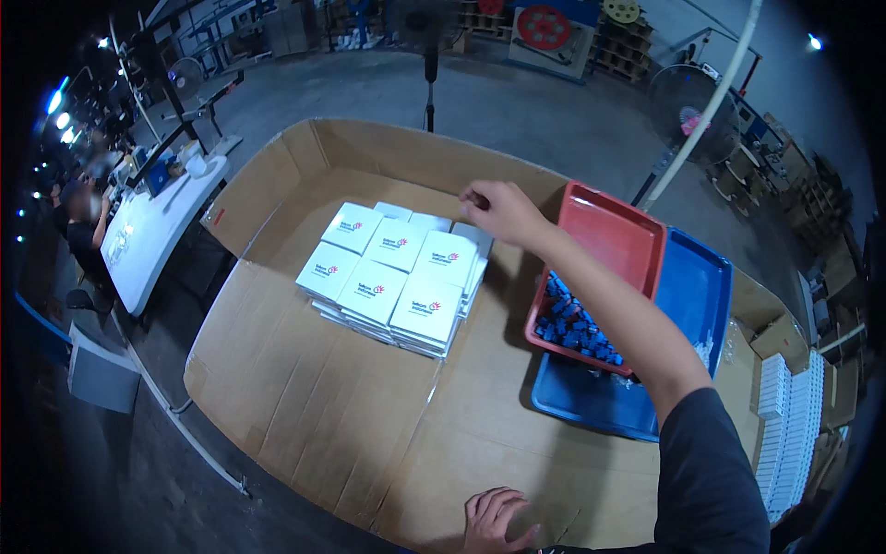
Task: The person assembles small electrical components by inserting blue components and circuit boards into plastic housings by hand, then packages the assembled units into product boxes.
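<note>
My right hand [503, 214] reaches over the back right corner of a stack of flat white square boxes [374, 288]. Its fingers are curled together, and whatever they may hold is hidden. Close to the front edge of the cardboard surface, my left hand [496, 521] is open with its fingers apart and holds nothing. The white boxes lie in several stacked layers, with printed lids facing up. Under my right forearm stands a red tray [657, 231] with many small blue pieces [574, 325] in its near part.
A blue tray [709, 277] lies partly beneath the red one. Cardboard [305, 397] with raised walls covers the work surface. White stacked pieces [789, 434] stand at the far right. To the left, another person [85, 217] is beside a white table [166, 235]. A pole fan [692, 115] stands beyond.
</note>
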Tool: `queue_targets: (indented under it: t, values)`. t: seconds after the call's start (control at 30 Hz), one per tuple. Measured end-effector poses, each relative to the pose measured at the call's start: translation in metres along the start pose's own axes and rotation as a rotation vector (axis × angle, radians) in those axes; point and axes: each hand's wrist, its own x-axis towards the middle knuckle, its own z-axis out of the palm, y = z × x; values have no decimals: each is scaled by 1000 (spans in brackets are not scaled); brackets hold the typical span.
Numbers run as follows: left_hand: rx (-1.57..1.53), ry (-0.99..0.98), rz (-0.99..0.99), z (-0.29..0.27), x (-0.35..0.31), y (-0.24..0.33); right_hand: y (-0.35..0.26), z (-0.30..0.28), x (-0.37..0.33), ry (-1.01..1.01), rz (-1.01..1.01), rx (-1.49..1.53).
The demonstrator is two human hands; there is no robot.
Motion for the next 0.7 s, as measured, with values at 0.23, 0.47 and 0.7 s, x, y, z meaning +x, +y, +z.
queue_targets:
  t: [0.23,0.47,0.7]
  values:
    - [54,2,-38,26,-19,-25,36,100,120,-206,178,-38]
    - [44,-27,-13,28,-17,-31,59,133,147,-491,190,-119]
    - [78,3,7,24,-9,-25,45,112,157,-404,256,-145]
